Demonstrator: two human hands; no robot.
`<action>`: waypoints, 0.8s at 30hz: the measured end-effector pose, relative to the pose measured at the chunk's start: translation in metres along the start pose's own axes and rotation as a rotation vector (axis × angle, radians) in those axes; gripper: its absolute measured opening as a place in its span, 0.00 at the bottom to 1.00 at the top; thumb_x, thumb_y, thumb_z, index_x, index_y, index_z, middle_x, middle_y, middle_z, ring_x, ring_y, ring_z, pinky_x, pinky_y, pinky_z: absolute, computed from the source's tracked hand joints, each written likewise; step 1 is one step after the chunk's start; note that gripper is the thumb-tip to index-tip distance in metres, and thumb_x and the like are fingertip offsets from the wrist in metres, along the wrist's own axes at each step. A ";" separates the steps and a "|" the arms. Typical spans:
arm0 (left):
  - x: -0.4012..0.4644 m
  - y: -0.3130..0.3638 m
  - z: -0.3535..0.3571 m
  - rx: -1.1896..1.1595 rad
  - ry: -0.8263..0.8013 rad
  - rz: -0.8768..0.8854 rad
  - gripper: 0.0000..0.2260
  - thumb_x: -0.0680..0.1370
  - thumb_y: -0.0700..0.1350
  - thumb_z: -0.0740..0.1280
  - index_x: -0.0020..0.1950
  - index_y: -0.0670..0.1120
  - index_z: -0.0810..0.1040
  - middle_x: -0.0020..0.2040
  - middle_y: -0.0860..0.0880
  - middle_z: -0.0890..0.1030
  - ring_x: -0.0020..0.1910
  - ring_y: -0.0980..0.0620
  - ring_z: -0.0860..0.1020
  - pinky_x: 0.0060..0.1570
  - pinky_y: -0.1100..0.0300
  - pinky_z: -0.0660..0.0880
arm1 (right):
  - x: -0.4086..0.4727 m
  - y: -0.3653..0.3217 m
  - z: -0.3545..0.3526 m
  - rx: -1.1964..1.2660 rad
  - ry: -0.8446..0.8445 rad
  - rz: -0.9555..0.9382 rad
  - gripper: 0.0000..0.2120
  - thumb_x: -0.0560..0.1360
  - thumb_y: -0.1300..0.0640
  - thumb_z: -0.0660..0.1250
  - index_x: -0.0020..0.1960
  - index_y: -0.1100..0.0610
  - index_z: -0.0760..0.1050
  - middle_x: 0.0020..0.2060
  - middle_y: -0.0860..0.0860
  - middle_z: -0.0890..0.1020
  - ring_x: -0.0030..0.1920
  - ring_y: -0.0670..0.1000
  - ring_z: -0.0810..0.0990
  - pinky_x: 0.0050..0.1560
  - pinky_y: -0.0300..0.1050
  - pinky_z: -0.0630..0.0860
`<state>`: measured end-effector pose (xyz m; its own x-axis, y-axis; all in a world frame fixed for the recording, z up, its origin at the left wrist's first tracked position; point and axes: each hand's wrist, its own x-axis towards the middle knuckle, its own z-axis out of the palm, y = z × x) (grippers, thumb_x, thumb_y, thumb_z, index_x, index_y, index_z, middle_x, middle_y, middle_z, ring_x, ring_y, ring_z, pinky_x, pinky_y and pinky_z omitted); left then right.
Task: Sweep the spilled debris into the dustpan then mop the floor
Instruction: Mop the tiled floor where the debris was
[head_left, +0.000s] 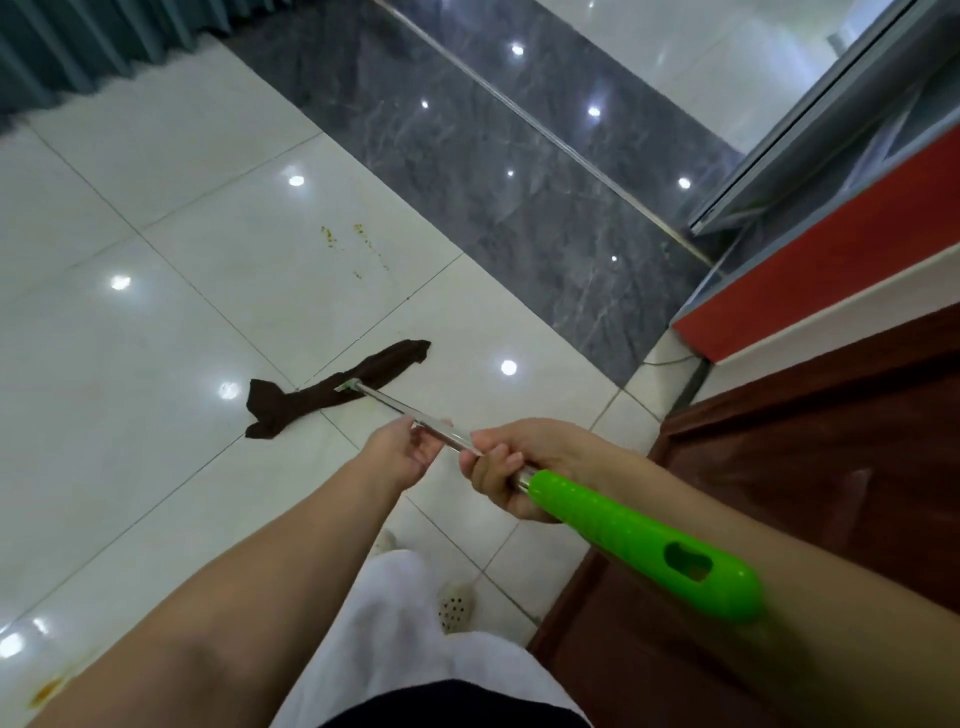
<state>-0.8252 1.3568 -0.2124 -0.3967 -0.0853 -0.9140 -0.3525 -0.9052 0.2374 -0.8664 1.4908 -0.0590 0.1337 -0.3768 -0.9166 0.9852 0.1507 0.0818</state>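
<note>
A mop with a metal pole (402, 406) and a bright green handle end (649, 545) lies slanted across the view. Its dark brown cloth head (332, 389) rests flat on the white floor tiles. My right hand (511, 470) grips the pole just below the green handle. My left hand (400, 452) holds the pole a little farther down, fingers lightly around it. Small yellowish specks of debris (353, 244) lie on the tile beyond the mop head. An orange-yellow stain (47, 691) shows at the bottom left. No dustpan is in view.
A dark grey marble strip (493, 171) with a metal door track crosses the floor ahead. A brown wooden cabinet (805, 441) and a red and white ledge (831, 260) stand on the right. Teal curtains (78, 47) hang at top left. My feet in perforated slippers (454, 605) are below.
</note>
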 end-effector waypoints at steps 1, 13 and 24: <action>0.003 0.007 0.009 0.014 -0.012 0.016 0.17 0.83 0.40 0.55 0.69 0.33 0.65 0.45 0.37 0.77 0.43 0.43 0.83 0.34 0.58 0.81 | 0.002 -0.011 0.001 -0.023 -0.005 0.000 0.17 0.81 0.60 0.55 0.36 0.65 0.69 0.19 0.52 0.67 0.13 0.45 0.64 0.13 0.30 0.61; 0.073 0.129 0.104 -0.077 0.080 0.032 0.15 0.82 0.38 0.55 0.67 0.34 0.65 0.61 0.36 0.76 0.62 0.43 0.76 0.47 0.51 0.75 | 0.028 -0.191 0.045 -0.117 -0.042 0.034 0.15 0.81 0.61 0.55 0.41 0.67 0.73 0.25 0.60 0.76 0.14 0.44 0.68 0.14 0.30 0.64; 0.104 0.193 0.149 -0.063 0.175 0.059 0.07 0.82 0.37 0.56 0.56 0.34 0.64 0.38 0.35 0.77 0.34 0.45 0.78 0.18 0.58 0.76 | 0.032 -0.287 0.079 -0.332 -0.041 0.203 0.15 0.82 0.58 0.54 0.40 0.63 0.70 0.23 0.53 0.72 0.13 0.43 0.65 0.13 0.30 0.61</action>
<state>-1.0606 1.2349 -0.2121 -0.2595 -0.2051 -0.9437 -0.2770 -0.9203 0.2762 -1.1369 1.3635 -0.0806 0.3332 -0.3443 -0.8778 0.8508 0.5110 0.1225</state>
